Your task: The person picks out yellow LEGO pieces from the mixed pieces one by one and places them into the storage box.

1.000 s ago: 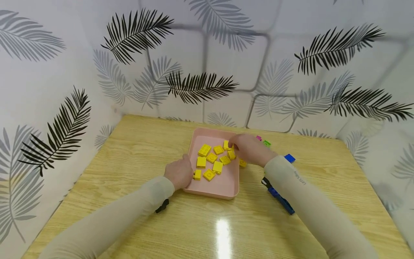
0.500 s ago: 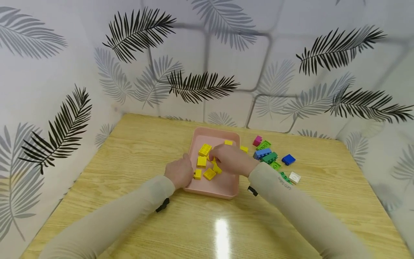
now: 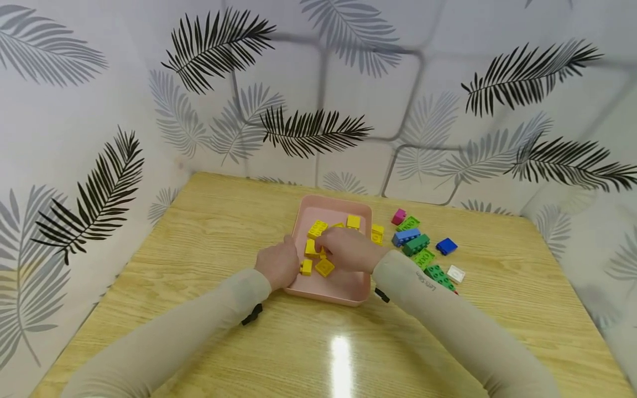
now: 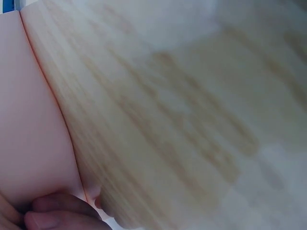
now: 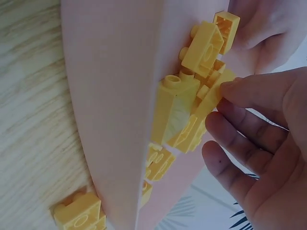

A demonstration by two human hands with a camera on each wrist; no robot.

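My left hand (image 3: 277,262) grips the left wall of a pink tray (image 3: 325,298); in the left wrist view its curled fingers (image 4: 62,211) are at the tray's edge. Inside the tray lie several yellow toy bricks, one studded brick (image 3: 317,229) near the left wall and a flat one (image 3: 325,267) nearer the front. My right hand (image 3: 350,250) reaches down into the tray. In the right wrist view its fingertips (image 5: 229,89) pinch a thin yellow toy brick (image 5: 212,101), tilted among the others. The right hand hides part of the bricks in the head view.
Yellow bricks (image 3: 377,234) lie just outside the tray's right wall. Further right are blue, green, pink and white bricks, among them a dark green brick (image 3: 417,244), a blue brick (image 3: 446,246) and a white piece (image 3: 455,273). A leaf-patterned wall (image 3: 338,160) borders the wooden table (image 3: 224,221).
From the tray's right wall, my right hand has moved left and toward the front, in among the bricks. The coloured bricks at right have come into view. My left hand keeps its grip.
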